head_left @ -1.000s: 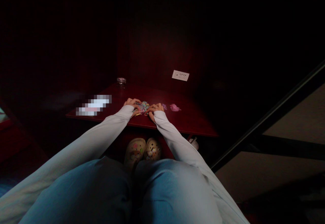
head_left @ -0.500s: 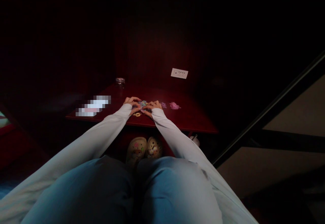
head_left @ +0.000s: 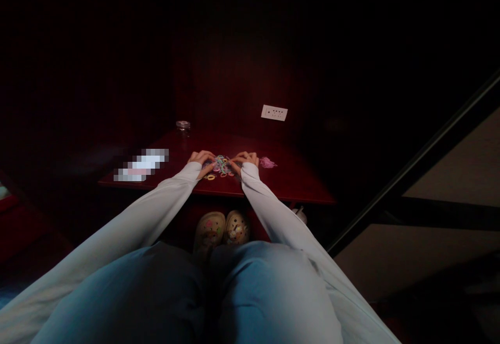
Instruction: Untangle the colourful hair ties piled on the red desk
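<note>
A mixed pile of small coloured bands [head_left: 223,164] lies on the dark red table [head_left: 291,180], between my two hands. At the pile's left edge is my left hand [head_left: 202,161], its thumb and fingers apart. My right hand [head_left: 246,161] is at the right edge of the pile, fingers bent and thumb close to the bands; whether it pinches one is too small to tell. Some yellow bands [head_left: 211,177] lie near the table's front edge. To the right of my right hand sits a pink heap of bands [head_left: 267,163].
A clear lidded jar [head_left: 183,128] stands at the back left of the table. A blurred-out bright object [head_left: 142,165] lies on the left side. A white socket plate [head_left: 274,113] is on the wall behind. Clog shoes [head_left: 222,228] show below the table edge.
My right hand has moved right, away from my left hand, uncovering more of the mixed pile. It now hides the purple heap seen before. My left hand has barely moved.
</note>
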`<action>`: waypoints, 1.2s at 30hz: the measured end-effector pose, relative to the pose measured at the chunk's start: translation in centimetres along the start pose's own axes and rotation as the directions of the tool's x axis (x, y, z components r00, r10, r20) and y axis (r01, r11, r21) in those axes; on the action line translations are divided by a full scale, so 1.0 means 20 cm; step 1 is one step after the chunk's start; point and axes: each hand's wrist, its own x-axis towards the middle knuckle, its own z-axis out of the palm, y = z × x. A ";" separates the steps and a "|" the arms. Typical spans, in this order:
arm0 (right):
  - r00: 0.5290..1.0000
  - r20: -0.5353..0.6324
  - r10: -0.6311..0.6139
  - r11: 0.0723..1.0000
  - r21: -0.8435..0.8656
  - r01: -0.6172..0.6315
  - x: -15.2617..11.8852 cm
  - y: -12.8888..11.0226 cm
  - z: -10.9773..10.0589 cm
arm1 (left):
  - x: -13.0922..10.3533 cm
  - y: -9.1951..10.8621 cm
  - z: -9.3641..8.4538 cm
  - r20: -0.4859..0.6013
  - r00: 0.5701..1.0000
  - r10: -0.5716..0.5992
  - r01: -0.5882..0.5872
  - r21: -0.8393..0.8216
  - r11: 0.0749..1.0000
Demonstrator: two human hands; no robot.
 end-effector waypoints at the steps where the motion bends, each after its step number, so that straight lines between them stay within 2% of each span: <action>1: 0.994 -0.051 0.094 0.995 -0.013 -0.095 0.01 0.03 -0.02 | 0.00 0.00 0.00 0.002 1.000 -0.010 0.010 0.008 1.000; 3: 0.952 -0.152 0.266 0.962 -0.018 -0.271 0.03 0.11 -0.05 | -0.01 0.01 0.00 -0.002 0.999 -0.036 0.036 0.030 0.999; 6: 0.916 -0.189 0.355 0.924 -0.075 -0.374 0.06 0.22 -0.08 | -0.01 0.02 -0.01 -0.027 0.997 -0.074 0.076 0.060 0.995; 9: 0.942 -0.136 0.308 0.926 -0.182 -0.329 0.06 0.27 -0.09 | -0.01 0.02 -0.01 -0.026 0.997 -0.076 0.078 0.063 0.995; 13: 0.966 -0.128 0.226 0.935 -0.249 -0.252 0.05 0.25 -0.09 | -0.01 0.02 -0.01 0.007 0.998 -0.057 0.057 0.050 0.997; 16: 0.948 -0.185 0.260 0.927 -0.227 -0.299 0.04 0.23 -0.09 | -0.01 0.02 -0.01 -0.017 0.998 -0.064 0.065 0.043 0.997; 19: 0.934 -0.196 0.300 0.936 -0.128 -0.328 0.03 0.23 -0.08 | -0.02 0.02 0.00 -0.041 0.996 -0.074 0.075 0.034 0.997; 22: 0.962 -0.091 0.258 0.963 -0.053 -0.263 0.03 0.23 -0.06 | -0.02 0.02 0.00 -0.035 0.996 -0.084 0.085 0.030 0.996; 25: 0.988 -0.003 0.152 0.985 -0.088 -0.151 0.03 0.22 -0.04 | -0.01 0.02 0.00 -0.019 0.995 -0.099 0.100 0.032 0.994; 28: 0.987 -0.050 0.153 0.981 -0.111 -0.158 0.03 0.22 -0.05 | -0.02 0.03 0.00 -0.011 0.995 -0.094 0.095 0.026 0.995; 31: 0.942 -0.177 0.286 0.953 -0.049 -0.299 0.03 0.24 -0.08 | -0.02 0.02 0.01 -0.034 0.996 -0.080 0.081 0.008 0.997; 34: 0.822 -0.313 0.477 0.871 0.043 -0.489 0.02 0.29 -0.12 | -0.02 -0.01 0.03 -0.075 0.994 -0.080 0.079 -0.008 0.997; 36: 0.760 -0.360 0.541 0.830 0.082 -0.551 0.01 0.33 -0.13 | -0.02 -0.03 0.04 -0.070 0.995 -0.071 0.070 -0.012 0.997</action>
